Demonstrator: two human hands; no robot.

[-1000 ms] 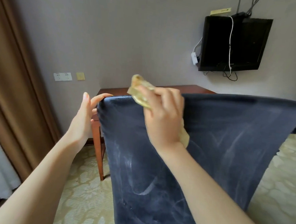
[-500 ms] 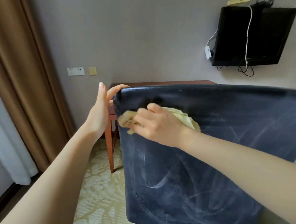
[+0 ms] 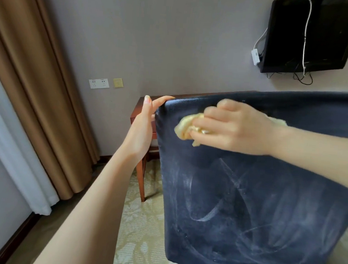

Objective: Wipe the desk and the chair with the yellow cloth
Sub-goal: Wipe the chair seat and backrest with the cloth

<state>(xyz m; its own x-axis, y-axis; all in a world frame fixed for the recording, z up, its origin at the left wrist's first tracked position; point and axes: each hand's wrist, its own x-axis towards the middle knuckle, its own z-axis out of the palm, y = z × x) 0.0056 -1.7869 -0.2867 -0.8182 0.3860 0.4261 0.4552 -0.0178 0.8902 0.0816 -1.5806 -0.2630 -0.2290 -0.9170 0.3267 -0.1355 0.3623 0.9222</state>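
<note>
Since half a second earlier, our right hand [image 3: 235, 128] had carried the crumpled yellow cloth [image 3: 186, 128] slightly up the dark blue padded chair back [image 3: 257, 199], nearer its top edge. Fingers were curled down over the cloth, pressing it flat against the smeared, dusty upholstery. Our left hand [image 3: 142, 129] gripped the chair's upper left corner, fingertips hooked over the rim. The chair back hid most of the reddish wooden desk [image 3: 146, 134] behind it. Noted nearby: brown pleated curtain [image 3: 38, 81], white wall sockets [image 3: 99, 83], black wall-mounted television [image 3: 307, 36], patterned beige carpet [image 3: 140, 222].
</note>
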